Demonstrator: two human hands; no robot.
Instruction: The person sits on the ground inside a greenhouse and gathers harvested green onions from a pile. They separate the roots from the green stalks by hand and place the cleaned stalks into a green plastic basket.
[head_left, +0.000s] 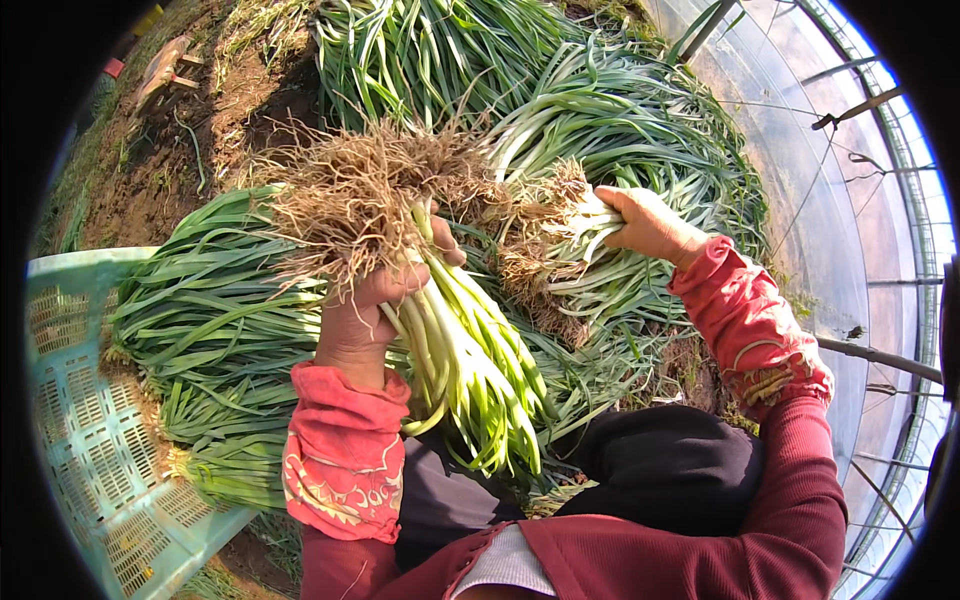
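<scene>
In the middle of the view, my left hand (390, 289) is closed around a bunch of leafy greens with pale stalks (457, 330), which look like garlic chives. Its tangled brown roots (367, 195) point up and away from me, while the leaves hang toward my lap. Farther right, my right hand (649, 221) grips the white stalks of a smaller clump (581, 217), close to its roots. That clump lies against a large heap of the same greens (622, 120). Part of my left fingers is hidden behind the stalks and roots.
On the left, a pale green plastic crate (86, 390) holds bunches of greens (225, 285). Another leafy pile (435, 52) lies at the top. A small wooden stool (161, 71) stands on bare soil (247, 97). Clear plastic sheeting (810, 247) with poles rises at right.
</scene>
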